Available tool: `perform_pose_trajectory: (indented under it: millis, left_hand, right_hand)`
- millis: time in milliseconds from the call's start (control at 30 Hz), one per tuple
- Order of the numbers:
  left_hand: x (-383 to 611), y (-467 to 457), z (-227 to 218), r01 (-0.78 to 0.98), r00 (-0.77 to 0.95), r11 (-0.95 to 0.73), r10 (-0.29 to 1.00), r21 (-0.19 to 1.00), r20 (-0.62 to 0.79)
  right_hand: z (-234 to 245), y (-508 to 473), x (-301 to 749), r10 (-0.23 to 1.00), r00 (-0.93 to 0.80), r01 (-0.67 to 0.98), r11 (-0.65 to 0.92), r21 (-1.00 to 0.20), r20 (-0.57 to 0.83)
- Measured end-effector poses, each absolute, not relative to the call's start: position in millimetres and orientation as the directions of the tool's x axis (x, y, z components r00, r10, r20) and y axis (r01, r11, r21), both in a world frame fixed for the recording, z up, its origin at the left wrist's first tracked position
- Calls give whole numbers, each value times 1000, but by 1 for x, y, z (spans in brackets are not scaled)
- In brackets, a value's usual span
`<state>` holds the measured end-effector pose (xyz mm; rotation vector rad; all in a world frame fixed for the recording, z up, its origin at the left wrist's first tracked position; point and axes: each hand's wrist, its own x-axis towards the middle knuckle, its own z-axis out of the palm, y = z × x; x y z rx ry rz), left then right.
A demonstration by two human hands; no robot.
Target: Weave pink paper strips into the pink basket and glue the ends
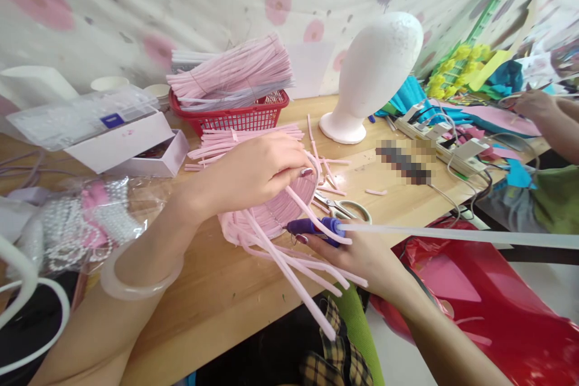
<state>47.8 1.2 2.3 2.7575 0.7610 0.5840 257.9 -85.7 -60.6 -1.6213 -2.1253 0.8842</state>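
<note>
My left hand [266, 169] is closed on the upper rim of a round, hollow piece woven from pink pipe cleaners [271, 212], thumb and fingers pinching its edge. Long loose pipe-cleaner ends [294, 277] stick out of it toward me. In my right hand [366, 259] is a blue hot glue gun [316, 228], its nozzle pointing left at the woven piece. I cannot tell whether the tip touches it. A long, whitish glue stick [434, 231] runs out of the gun's back to the right. Scissors [346, 208] lie just behind the gun.
Bundled pipe cleaners [235, 75] fill a red basket [226, 117] at the back. A white foam head [375, 72] stands right of it, near a power strip [446, 145]. Bagged pearl beads [90, 223] lie left. Another person's hand [538, 107] shows far right.
</note>
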Motion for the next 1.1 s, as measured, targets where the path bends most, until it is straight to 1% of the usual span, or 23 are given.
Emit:
perform_pose_trajectory:
  millis: [167,367,567,800,967,1100]
  left_hand:
    - [47,1,3,434,789,-848,520,303,327]
    - [48,1,3,439,788,-846,525,303,323]
    - [48,1,2,433,792,-848,520,304,321]
    - [48,2,2,423,791,-857,507,293,341]
    - [48,2,2,426,787,-856,510,293,346]
    - [48,1,2,427,788,-855,512,296,341]
  right_hand:
    - [-63,-85,256,940,-327,750,194,-632,-99]
    - [-67,-84,257,939,-335,724,202,-660,-79]
    - [-64,-90,260,947,-299,734,150,-662,-118]
    - [-65,-93,261,948,-286,706,110,-699,-141]
    - [-71,-95,264,949,-291,686,119,-718,-121]
    - [-73,-96,263,956,-279,704,139,-697,-91]
